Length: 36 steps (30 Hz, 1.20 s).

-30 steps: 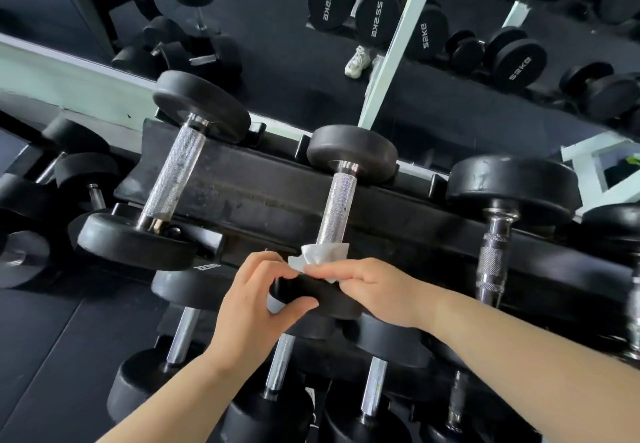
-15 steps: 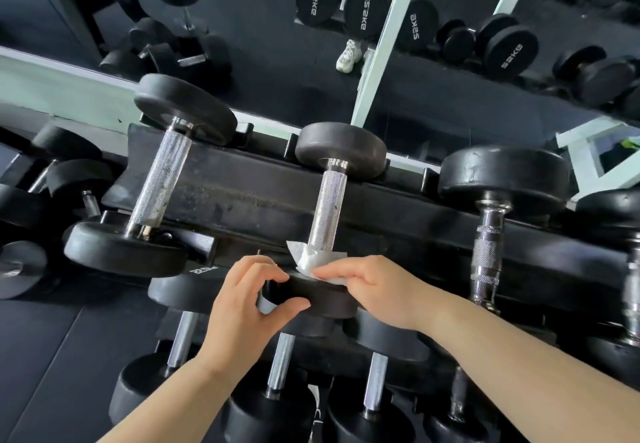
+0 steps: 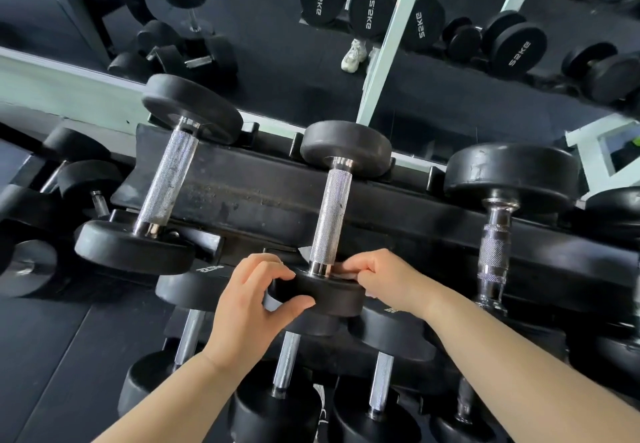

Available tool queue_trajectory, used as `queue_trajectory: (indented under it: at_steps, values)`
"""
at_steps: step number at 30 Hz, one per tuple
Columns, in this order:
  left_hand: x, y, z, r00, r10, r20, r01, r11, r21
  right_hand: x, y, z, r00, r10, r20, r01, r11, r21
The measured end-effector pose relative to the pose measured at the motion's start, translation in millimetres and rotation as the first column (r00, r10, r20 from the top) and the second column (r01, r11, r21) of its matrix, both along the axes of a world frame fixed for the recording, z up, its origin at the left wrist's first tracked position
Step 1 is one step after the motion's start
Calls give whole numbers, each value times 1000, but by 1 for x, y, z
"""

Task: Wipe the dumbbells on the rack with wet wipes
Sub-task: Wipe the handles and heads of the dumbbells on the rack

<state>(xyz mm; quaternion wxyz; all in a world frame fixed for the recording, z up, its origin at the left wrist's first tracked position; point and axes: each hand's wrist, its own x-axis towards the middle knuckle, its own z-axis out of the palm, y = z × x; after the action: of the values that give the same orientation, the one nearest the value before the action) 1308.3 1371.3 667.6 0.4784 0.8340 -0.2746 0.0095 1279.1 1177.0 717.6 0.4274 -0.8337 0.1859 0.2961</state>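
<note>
A black dumbbell with a knurled steel handle lies across the top tier of the black rack, in the middle of the view. My left hand grips the left rim of its near weight head, thumb on the front face. My right hand pinches a white wet wipe against the inner face of that head, just right of the handle's base. Most of the wipe is hidden under my fingers; a small corner shows left of the handle.
A second dumbbell lies to the left on the same tier, and a larger one with a chrome handle to the right. Several more dumbbells fill the lower tier. A mirror behind the rack reflects other racks and a white shoe.
The wipe has slid from the handle's base, where it was bunched up, down to the right side of the near head under my right hand. My left hand keeps its grip.
</note>
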Motion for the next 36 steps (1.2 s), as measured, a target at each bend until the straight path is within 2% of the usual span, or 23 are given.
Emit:
queue_trajectory:
  at_steps: [3,6,11,14,15,16,17,18,19,20,21,22,24,25,27,31,34,36]
  values:
    - [-2,-1,2,998,4,69,-7,999,47,-9,-2,13,998,25,62,-26,1000,10]
    - [-4,4,6,994,-29,101,18,994,107,-17,-1,15,984,137,114,-128,988,-87]
    - [-8,23,6,983,-134,124,105,971,214,-22,-6,15,986,-26,166,23,1000,15]
    - [-7,22,11,983,-138,125,105,965,242,-17,-14,22,966,-173,194,162,984,68]
    - [-7,20,13,980,-148,134,111,961,251,-14,-15,26,932,-221,287,214,975,57]
    - [-8,19,13,975,-168,144,125,956,264,-10,-13,32,865,-237,442,255,967,20]
    - [-9,18,13,971,-186,150,140,951,275,-4,-10,39,734,-163,659,286,955,-83]
    - [-10,17,11,970,-193,148,147,950,276,4,-7,45,560,-2,829,311,927,-208]
    - [-11,16,10,972,-189,137,147,953,266,14,-4,47,413,226,882,292,884,-364]
    - [-12,16,10,975,-182,127,145,956,254,23,-3,42,273,454,849,224,828,-514]
    - [-12,16,9,976,-177,125,142,959,247,33,-5,31,178,640,748,131,738,-662]
    - [-12,17,8,976,-175,131,139,959,246,44,-10,18,129,767,629,47,628,-776]
    - [-11,18,7,972,-180,149,138,957,254,66,-19,-1,167,911,378,-87,396,-914]
    - [-11,18,7,971,-183,152,140,956,258,73,-23,-6,229,938,260,-148,298,-943]
    - [-11,18,7,972,-185,145,143,954,263,81,-31,-14,234,966,111,-213,163,-963]
    - [-10,19,6,972,-195,132,154,952,266,87,-34,-5,159,982,105,-181,133,-974]
    - [-7,20,5,967,-213,139,171,949,267,79,-45,-7,136,971,195,-34,202,-979]
    - [-6,20,4,967,-215,135,175,951,256,70,-50,-12,167,944,284,53,279,-959]
